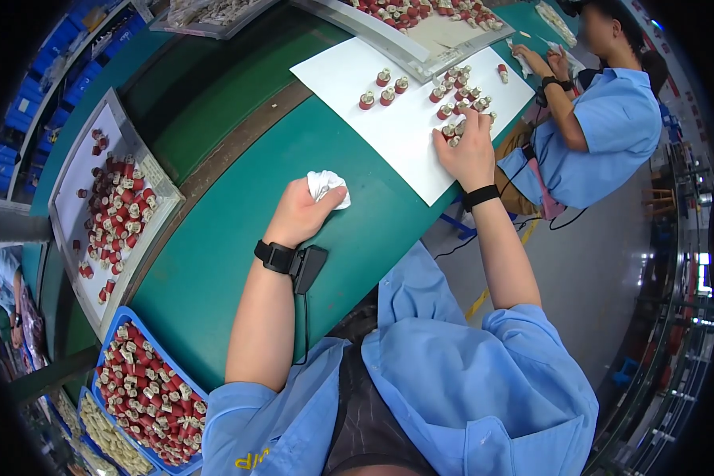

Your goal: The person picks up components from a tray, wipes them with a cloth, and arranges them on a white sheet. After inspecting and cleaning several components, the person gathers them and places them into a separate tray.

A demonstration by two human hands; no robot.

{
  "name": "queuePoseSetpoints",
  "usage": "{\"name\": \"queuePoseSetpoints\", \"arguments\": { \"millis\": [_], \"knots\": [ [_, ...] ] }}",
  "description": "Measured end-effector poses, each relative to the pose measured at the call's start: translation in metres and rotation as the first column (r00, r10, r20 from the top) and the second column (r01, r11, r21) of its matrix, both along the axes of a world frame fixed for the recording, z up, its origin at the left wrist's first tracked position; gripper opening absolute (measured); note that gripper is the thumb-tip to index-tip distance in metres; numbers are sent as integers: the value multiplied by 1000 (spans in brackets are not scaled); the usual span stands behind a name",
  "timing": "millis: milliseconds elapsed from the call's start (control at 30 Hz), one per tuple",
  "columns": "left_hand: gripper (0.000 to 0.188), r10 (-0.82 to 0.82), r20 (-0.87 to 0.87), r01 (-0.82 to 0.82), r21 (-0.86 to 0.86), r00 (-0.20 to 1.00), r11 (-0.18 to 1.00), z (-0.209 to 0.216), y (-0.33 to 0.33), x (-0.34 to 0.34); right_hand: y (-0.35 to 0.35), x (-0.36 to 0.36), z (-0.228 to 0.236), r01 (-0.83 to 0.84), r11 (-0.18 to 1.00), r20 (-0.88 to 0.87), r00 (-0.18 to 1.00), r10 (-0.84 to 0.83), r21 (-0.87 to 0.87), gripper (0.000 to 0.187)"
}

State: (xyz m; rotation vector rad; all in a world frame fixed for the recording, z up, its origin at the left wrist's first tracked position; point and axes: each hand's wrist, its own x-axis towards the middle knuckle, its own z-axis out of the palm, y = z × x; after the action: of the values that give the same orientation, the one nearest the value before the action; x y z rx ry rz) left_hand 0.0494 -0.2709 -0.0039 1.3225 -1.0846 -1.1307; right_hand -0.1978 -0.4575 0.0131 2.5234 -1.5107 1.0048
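Observation:
My left hand (296,213) is closed round a crumpled white cloth (325,189), just above the green table top. On the right, my right hand (470,159) reaches over a sheet of white paper (408,147). Its thumb and fingers curl round small red-and-metal parts (451,132) at the near edge of a cluster; how many it grips is partly hidden. Several like parts (462,95) stand close together beyond the fingertips. A smaller group (387,96) stands to their left on the paper, and a single part (503,73) lies apart near the far right.
A tray (174,186) heaped with such parts lies at the left, and a blue basket (119,317) full of them stands at the lower left. Another tray (428,67) is beyond the paper. A co-worker in a blue shirt (619,119) works at the right.

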Motion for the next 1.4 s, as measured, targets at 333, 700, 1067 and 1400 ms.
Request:
{"name": "queuePoseSetpoints", "arguments": {
  "millis": [333, 700, 1067, 1400],
  "knots": [
    [16, -10, -21, 9, -23, 1000, 1000, -4, -2, -3, 8, -4, 7, -136, 988, 42, 990, 133, 73, 35],
    [16, -58, -109, 33, -216, 992, 976, -6, -7, -4, 89, 104, 74, -809, 58, 799, 587, 128, 585, 22],
    [36, 99, 332, 93, -517, 938, 851, -24, -11, 6, 156, 405, 103, -811, -139, 663, 353, 660, 569, 37],
    [38, -19, 123, 78, -495, 992, 865, -18, -8, 6, 147, 394, 88, -952, -62, 781, 208, 588, 300, 46]
  ]
}}
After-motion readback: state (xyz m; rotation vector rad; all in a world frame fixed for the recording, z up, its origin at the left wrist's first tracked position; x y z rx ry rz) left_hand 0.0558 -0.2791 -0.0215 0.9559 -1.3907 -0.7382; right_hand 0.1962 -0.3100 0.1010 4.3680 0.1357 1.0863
